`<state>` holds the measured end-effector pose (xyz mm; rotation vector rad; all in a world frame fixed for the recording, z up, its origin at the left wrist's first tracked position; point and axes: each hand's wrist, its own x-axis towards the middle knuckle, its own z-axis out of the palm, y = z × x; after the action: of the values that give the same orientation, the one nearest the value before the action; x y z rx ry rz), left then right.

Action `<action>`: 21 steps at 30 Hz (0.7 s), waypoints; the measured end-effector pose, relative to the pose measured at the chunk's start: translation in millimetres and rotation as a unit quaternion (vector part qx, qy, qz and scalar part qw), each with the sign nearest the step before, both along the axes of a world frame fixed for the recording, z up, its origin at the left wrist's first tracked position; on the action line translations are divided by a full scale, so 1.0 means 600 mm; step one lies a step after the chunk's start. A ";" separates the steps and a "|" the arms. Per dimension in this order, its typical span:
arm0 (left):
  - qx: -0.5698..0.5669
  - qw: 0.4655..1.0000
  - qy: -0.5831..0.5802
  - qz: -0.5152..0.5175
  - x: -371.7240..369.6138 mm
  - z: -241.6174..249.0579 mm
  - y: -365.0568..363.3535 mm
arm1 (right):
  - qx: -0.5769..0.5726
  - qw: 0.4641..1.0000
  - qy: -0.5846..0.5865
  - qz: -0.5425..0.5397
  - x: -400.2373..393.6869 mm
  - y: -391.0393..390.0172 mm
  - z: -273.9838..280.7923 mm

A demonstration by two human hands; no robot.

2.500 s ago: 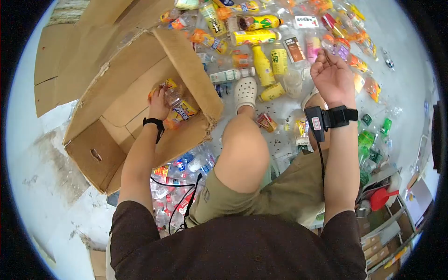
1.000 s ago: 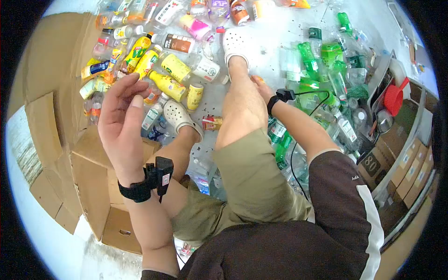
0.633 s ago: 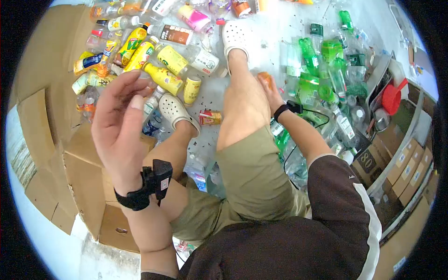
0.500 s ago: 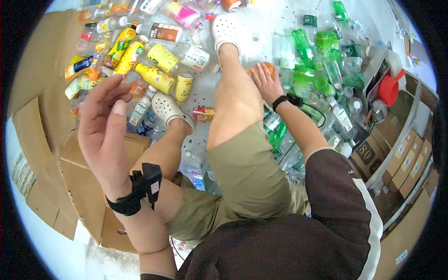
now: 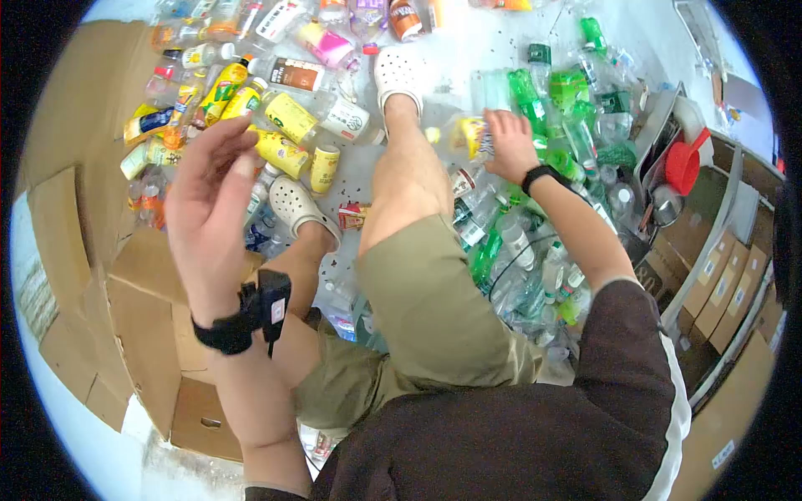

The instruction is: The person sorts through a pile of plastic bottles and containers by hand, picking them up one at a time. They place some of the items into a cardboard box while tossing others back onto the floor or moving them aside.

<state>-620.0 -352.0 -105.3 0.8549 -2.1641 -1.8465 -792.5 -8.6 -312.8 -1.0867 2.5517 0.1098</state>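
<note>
In the head view, my right hand (image 5: 511, 149) is closed round one end of a clear plastic bottle (image 5: 466, 135) with a yellow and blue label. The bottle lies sideways just beyond my right knee, its pale yellow cap (image 5: 432, 134) pointing left. My fingers cover its far end. My left hand (image 5: 207, 204) is raised on the left side, fingers loosely bent and apart from the thumb, with nothing in it. Beyond it on the floor lie yellow-labelled bottles, among them a yellow bottle (image 5: 281, 152) and a yellow can (image 5: 325, 169).
Green and clear bottles (image 5: 528, 98) are heaped on the right, beside a shelf holding a red scoop (image 5: 687, 163). Coloured-label bottles (image 5: 332, 46) spread across the upper left. An open cardboard box (image 5: 150, 334) stands at my left. A small red packet (image 5: 352, 215) lies between my shoes.
My right hand has shifted right and slightly down, from an orange-looking object to gripping the labelled bottle. My left hand has moved slightly right and down, still empty.
</note>
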 end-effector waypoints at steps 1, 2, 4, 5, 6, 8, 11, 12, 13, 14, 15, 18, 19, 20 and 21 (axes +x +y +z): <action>-0.007 1.000 0.008 0.006 0.001 -0.001 0.002 | -0.051 0.997 -0.001 -0.057 -0.002 0.013 0.018; -0.011 1.000 0.023 -0.005 0.003 -0.003 0.004 | -0.089 0.991 0.026 -0.092 -0.003 0.017 0.045; -0.013 0.999 0.042 -0.026 0.009 -0.004 0.010 | -0.221 0.959 0.047 -0.171 -0.008 0.012 0.086; -0.011 0.998 0.046 -0.036 0.016 0.001 0.014 | -0.314 0.930 0.049 -0.186 -0.004 0.003 0.121; 0.008 0.998 0.049 -0.039 0.025 0.013 0.020 | -0.406 0.887 -0.070 -0.210 -0.001 -0.011 0.162; 0.025 0.993 0.088 -0.078 0.043 0.037 0.030 | -0.497 0.765 -0.311 -0.265 0.040 -0.069 0.303; -0.013 0.975 0.161 -0.153 0.083 0.112 0.065 | -0.488 0.632 -0.561 -0.217 0.134 -0.132 0.479; -0.012 0.966 0.199 -0.162 0.099 0.138 0.079 | -0.480 0.630 -0.584 -0.178 0.163 -0.147 0.510; -0.014 0.958 0.232 -0.166 0.121 0.162 0.090 | -0.466 0.624 -0.612 -0.137 0.194 -0.164 0.531; -0.041 0.956 0.255 -0.142 0.151 0.188 0.093 | -0.448 0.632 -0.617 -0.140 0.224 -0.176 0.540; -0.069 0.952 0.274 -0.118 0.187 0.210 0.093 | -0.453 0.618 -0.632 -0.117 0.251 -0.193 0.550; -0.098 0.964 0.247 -0.021 0.326 0.227 0.077 | -0.462 0.648 -0.605 0.006 0.336 -0.232 0.572; -0.142 0.962 0.232 0.013 0.369 0.219 0.073 | -0.558 0.604 -0.563 -0.078 0.395 -0.263 0.584; -0.179 0.961 0.201 0.061 0.426 0.214 0.054 | -0.498 0.615 -0.610 -0.044 0.396 -0.263 0.598; -0.152 0.967 0.152 0.136 0.482 0.222 0.041 | -0.436 0.624 -0.648 -0.014 0.381 -0.250 0.610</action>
<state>-330.8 -327.2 27.9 0.7069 -1.9558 -1.3681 -563.8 -158.9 53.1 -0.7929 1.1182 -1.4842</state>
